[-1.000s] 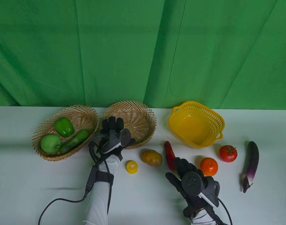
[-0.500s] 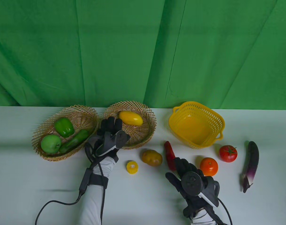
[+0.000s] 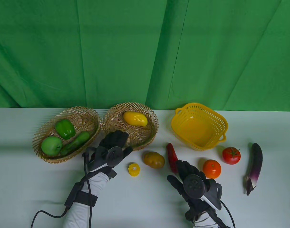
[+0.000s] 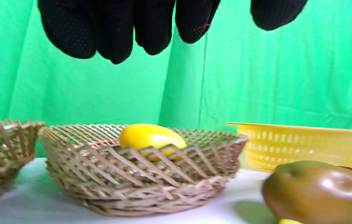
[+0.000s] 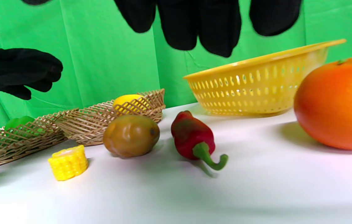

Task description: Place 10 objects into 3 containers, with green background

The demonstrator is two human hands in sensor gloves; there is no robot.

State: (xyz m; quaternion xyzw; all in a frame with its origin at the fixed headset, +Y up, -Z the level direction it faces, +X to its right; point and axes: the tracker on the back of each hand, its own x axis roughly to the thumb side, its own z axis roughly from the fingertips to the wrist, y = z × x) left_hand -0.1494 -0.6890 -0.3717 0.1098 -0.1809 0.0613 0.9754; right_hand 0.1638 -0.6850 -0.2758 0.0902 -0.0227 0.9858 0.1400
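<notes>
With fingers spread and empty, the left hand (image 3: 111, 152) should drop onto the small yellow corn chunk (image 3: 134, 169) just beside the brown potato (image 3: 154, 159), pinching its ribbed sides.

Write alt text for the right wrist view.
Gloved fingers hang above a red pepper, potato and corn piece on a white table. Behind stand wicker baskets and a yellow colander; an orange sits right.

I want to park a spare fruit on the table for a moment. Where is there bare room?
Bare table lies near the front left edge, below the basket of green produce. Crowded: the middle strip from the corn piece past the potato and red pepper to the tomato.
</notes>
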